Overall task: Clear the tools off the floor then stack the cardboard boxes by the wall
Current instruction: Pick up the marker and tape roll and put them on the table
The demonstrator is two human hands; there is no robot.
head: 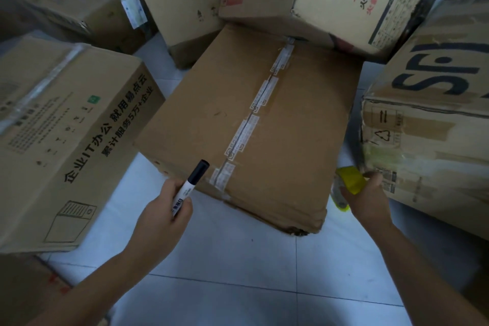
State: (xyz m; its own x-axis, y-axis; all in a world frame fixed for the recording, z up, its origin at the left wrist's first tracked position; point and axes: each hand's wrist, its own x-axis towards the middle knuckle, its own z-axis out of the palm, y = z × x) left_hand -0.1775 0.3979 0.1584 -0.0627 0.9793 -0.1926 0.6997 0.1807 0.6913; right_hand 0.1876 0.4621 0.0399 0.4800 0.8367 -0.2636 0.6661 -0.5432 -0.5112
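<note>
A pale tiled floor [238, 259] is showing between cardboard boxes that are crowding in on every side. At the left, a box printed with black Chinese characters [66, 124] is sitting tilted on the floor, with more boxes lying blurred behind it at the far left. Just right of it, the left hand [164, 209] is gripping a marker [191, 184], its fingers curled round the white barrel and the black cap pointing up and away toward the far side. In the middle, a plain taped box [254, 124] is lying flat on the floor, and a box with red lettering [330, 0] is resting tilted on its far end. Near its right corner, the right hand [367, 196] is holding a yellow tool [350, 180], fingers wrapped round it; what kind of tool it is cannot be told. At the far right, a box with large dark letters [434, 103] is standing just beside that hand.
</note>
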